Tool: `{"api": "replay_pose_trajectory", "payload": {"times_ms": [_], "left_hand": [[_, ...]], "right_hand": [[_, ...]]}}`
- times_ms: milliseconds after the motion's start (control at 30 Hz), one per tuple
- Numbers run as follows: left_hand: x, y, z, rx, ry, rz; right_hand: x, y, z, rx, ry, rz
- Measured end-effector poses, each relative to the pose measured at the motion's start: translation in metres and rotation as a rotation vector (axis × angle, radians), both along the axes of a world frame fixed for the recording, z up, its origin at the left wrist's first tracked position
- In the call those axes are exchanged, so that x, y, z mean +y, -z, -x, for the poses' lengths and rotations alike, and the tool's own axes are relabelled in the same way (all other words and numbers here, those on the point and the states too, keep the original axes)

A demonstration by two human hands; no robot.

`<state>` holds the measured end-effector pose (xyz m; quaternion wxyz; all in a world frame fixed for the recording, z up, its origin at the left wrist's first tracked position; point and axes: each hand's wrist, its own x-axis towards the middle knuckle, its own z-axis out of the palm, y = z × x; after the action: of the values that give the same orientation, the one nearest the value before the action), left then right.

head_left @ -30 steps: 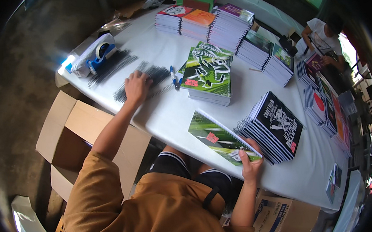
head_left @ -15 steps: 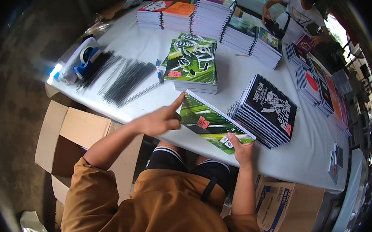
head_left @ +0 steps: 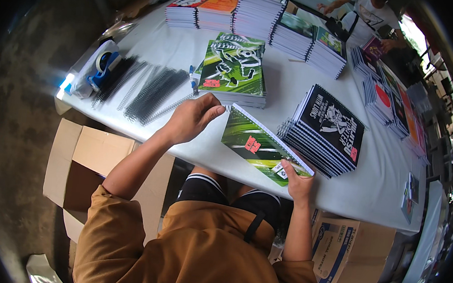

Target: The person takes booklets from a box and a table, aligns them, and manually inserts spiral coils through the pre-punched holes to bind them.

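Here the green notebook [head_left: 260,146] lies flat at the near edge of the white desk [head_left: 293,93], tilted, one long edge punched with a row of small holes. The right hand [head_left: 298,184] pins its near corner, the grip closed on the glossy cover with the thumb on top. The left hand [head_left: 192,119] hovers just beside the far corner, fingers pinched together; whether a coil sits between them cannot be told. To do this step well, the person should keep the cover and pages squared under the right hand so the holes stay lined up, and feed from one end along the punched edge. Black spiral coils [head_left: 151,91], thin, springy and ridged, lie spread to the left, near a tape dispenser [head_left: 97,69]. Behind stands a stack of green notebooks [head_left: 233,71]; to the right a stack of black-covered, coil-bound notebooks [head_left: 329,130]. A brown cardboard box [head_left: 86,158] sits below the desk.
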<state>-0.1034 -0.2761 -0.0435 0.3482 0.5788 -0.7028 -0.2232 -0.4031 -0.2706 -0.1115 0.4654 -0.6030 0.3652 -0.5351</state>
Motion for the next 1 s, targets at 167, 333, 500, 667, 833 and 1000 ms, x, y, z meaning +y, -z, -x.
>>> {"api": "replay_pose_trajectory", "payload": {"times_ms": [167,333,500,667,833,1000], "left_hand": [[-0.002,-0.009,0.001,0.513,0.048,-0.277],[-0.016,-0.004,-0.019,0.432,0.388,0.008],[-0.010,-0.048,-0.005,0.008,0.266,0.053],[-0.016,-0.065,0.004,-0.348,0.437,-0.039],[-0.017,-0.057,-0.001,-0.664,0.543,0.280],[-0.006,-0.071,0.026,-0.797,0.248,0.531]], "right_hand": [[-0.001,-0.009,0.002,0.061,-0.076,0.098],[0.000,-0.008,0.007,0.051,-0.138,0.082],[0.006,0.001,0.009,-0.040,-0.127,0.005],[0.009,0.003,0.012,0.020,-0.145,-0.027],[0.014,0.003,0.000,-0.105,-0.098,-0.103],[0.013,0.001,0.001,0.203,-0.017,0.175]]}}
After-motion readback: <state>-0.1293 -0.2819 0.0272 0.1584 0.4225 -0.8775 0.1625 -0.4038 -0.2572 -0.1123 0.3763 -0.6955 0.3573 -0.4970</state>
